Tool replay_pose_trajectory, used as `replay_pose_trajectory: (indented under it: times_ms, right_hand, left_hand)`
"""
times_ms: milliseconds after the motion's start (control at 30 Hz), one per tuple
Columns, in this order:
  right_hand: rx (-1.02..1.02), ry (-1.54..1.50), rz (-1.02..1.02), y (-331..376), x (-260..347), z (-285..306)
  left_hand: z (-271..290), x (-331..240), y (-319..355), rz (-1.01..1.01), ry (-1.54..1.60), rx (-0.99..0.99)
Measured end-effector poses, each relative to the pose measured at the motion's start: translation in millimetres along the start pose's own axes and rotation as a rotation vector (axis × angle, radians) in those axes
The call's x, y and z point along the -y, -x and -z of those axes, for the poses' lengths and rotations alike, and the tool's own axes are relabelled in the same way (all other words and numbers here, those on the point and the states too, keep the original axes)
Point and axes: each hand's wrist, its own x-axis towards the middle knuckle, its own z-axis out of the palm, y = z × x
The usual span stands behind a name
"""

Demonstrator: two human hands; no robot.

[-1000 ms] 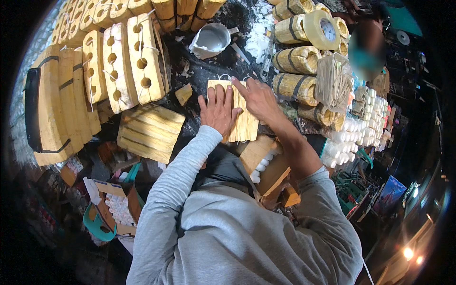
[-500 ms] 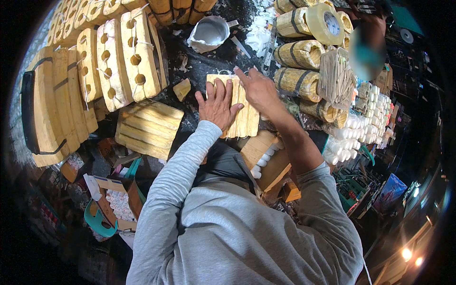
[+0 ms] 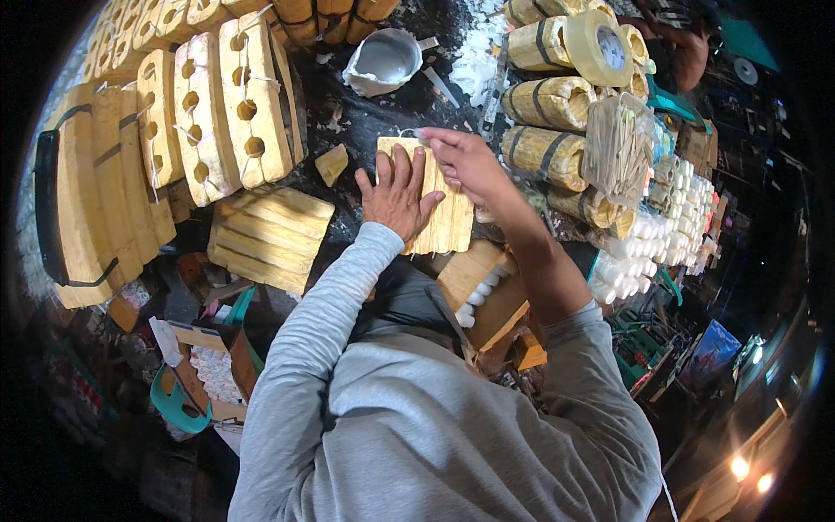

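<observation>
A flat grooved wooden mould block (image 3: 445, 217) lies on the dark work surface in front of me. My left hand (image 3: 396, 193) rests flat on its left part, fingers spread, pressing it down. My right hand (image 3: 465, 161) is at the block's far right corner, fingers pinched on something small and thin there; what it is I cannot tell. A second open mould (image 3: 487, 291) with white sticks in its grooves lies nearer my body, under my right forearm.
Tall wooden moulds with round holes (image 3: 217, 100) stand at the left, a ribbed block (image 3: 270, 235) beside them. A metal bowl of white liquid (image 3: 383, 61) sits at the back. Strapped moulds (image 3: 548, 100), a tape roll (image 3: 600, 48) and white sticks (image 3: 652, 235) fill the right.
My right hand has slid from over the block's middle to its far right corner. The left hand stays flat on the block.
</observation>
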Motion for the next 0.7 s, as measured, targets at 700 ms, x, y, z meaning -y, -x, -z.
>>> replay_pose_trajectory:
  times_ms: [700]
  right_hand:
    - [-0.099,-0.011,-0.044,-15.6,15.9,-12.5]
  left_hand:
    - [-5.0,1.0,0.5,-0.01,0.002,-0.023]
